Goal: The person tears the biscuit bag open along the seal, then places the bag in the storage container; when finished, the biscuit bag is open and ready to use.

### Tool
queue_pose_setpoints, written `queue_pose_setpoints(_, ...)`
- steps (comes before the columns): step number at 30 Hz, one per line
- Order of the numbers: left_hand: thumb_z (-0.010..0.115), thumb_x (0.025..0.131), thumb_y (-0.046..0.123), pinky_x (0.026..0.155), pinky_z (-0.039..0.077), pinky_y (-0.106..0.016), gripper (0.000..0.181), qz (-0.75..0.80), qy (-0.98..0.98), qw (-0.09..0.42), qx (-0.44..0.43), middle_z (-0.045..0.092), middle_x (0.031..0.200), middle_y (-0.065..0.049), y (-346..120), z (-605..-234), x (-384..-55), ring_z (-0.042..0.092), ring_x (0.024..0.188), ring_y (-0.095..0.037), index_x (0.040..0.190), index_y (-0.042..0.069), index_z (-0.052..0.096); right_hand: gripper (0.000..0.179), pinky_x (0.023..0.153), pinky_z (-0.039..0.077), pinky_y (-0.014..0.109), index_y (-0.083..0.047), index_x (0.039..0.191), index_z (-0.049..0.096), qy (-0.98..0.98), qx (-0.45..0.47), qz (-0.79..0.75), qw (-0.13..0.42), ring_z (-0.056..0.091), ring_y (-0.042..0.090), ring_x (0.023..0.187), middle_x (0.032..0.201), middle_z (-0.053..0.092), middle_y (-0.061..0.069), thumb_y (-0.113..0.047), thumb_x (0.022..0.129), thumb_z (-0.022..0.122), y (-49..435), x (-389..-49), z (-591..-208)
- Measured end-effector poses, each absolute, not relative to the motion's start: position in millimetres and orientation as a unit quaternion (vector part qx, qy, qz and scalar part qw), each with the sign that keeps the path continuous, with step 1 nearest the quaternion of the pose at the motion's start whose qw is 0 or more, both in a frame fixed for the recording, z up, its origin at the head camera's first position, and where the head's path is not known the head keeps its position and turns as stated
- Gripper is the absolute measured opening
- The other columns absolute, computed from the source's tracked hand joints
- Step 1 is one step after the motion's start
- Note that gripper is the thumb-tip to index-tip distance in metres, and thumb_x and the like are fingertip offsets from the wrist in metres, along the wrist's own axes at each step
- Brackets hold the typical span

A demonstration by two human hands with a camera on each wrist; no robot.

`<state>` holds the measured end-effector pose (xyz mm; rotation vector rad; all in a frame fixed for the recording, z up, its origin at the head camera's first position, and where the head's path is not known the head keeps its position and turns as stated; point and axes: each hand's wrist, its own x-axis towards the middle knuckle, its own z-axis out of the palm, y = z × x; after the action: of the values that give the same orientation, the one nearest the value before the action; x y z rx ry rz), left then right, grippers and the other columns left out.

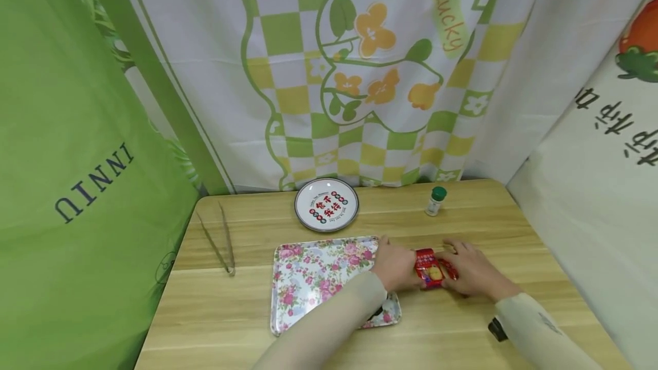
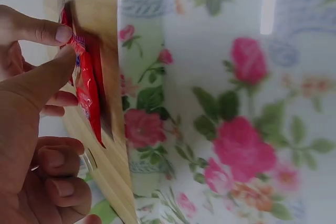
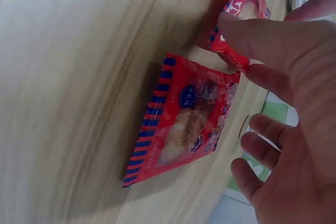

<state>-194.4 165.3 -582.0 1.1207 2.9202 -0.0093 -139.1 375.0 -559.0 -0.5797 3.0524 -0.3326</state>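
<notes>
Your left fingers (image 2: 44, 77) and right fingers (image 3: 257, 38) pinch one packet (image 1: 429, 268), so a hard tug could burst it, spilling its contents.

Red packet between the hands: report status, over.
Left hand and right hand both gripping red packet. Second packet lying on table close by right hand, possibly in the way.

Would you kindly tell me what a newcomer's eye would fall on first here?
Probably a bright red packet held between the left hand and right hand, just right of the flowery tray. Next, perhaps, the checkered curtain behind the table, and the white plate with red writing near the table's far edge.
</notes>
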Motion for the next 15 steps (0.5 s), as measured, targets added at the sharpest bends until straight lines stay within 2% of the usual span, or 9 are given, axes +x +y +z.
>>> queue_pose_setpoints(6, 0.073, 0.064, 0.083, 0.101, 0.032, -0.046, 0.054, -0.019, 0.929, 0.027, 0.368, 0.067, 0.076, 0.015, 176, -581, -194, 0.057, 0.069, -0.006, 0.081, 0.032, 0.071, 0.062, 0.096, 0.035, 0.071, -0.007, 0.129, 0.068, 0.979, -0.173, -0.103, 0.03, 0.041, 0.052, 0.128, 0.143, 0.046, 0.029, -0.033, 0.076, 0.089, 373, -140, -559)
queue_pose_setpoints(11, 0.077, 0.066, 0.078, 0.097, 0.032, -0.043, 0.047, -0.025, 0.928, 0.03, 0.37, 0.068, 0.078, 0.016, 179, -584, -194, 0.059, 0.071, -0.006, 0.075, 0.033, 0.068, 0.057, 0.097, 0.034, 0.071, -0.009, 0.125, 0.072, 0.98, -0.174, -0.096, 0.027, 0.041, 0.052, 0.129, 0.143, 0.048, 0.027, -0.035, 0.078, 0.088, 371, -143, -560)
queue_pose_setpoints(15, 0.079, 0.069, 0.073, 0.1, 0.032, -0.043, 0.042, -0.026, 0.924, 0.028, 0.38, 0.068, 0.078, 0.015, 180, -588, -195, 0.061, 0.072, -0.007, 0.072, 0.033, 0.067, 0.052, 0.097, 0.032, 0.07, -0.011, 0.121, 0.075, 0.98, -0.174, -0.095, 0.027, 0.041, 0.049, 0.128, 0.142, 0.05, 0.024, -0.036, 0.077, 0.089, 371, -144, -564)
